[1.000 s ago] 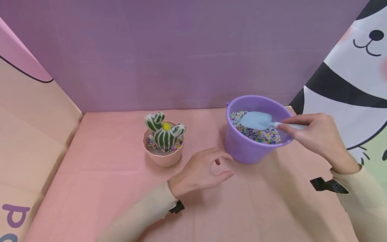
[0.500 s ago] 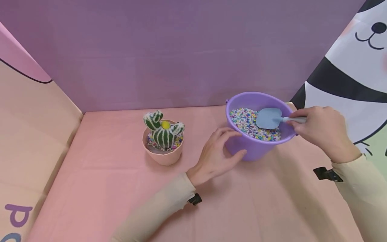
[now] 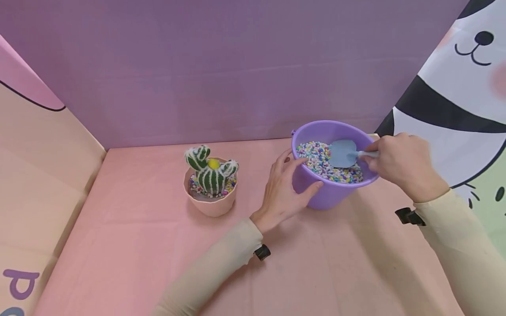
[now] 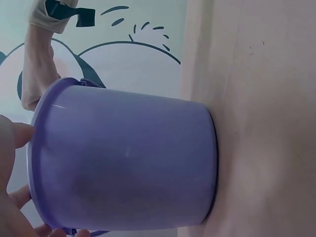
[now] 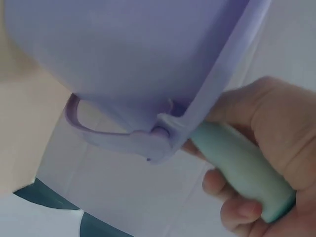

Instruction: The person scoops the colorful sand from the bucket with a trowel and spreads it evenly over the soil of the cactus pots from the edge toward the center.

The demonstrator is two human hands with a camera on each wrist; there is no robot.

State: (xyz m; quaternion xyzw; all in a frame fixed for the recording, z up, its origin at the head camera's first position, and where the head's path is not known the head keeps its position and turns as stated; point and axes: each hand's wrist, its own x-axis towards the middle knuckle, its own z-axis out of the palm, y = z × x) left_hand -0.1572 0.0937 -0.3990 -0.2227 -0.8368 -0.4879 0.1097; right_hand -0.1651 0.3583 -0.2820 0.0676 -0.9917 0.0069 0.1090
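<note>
Left hand (image 3: 280, 193) (curved wide) holds the bucket (image 3: 330, 196), right hand (image 3: 407, 161) opposite grips the scoop (image 3: 342, 153)

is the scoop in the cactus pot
No, the right hand holds the scoop inside the bucket, while the cactus pot stands apart from it.

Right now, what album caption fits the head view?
Right-hand fingers hold a blue scoop inside a purple bucket of colorful beads.

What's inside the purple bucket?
Multicoloured pellets, plus the blade of a light-blue scoop. The floor of the purple bucket is covered by the pellets, so anything buried there can't be seen.
</note>
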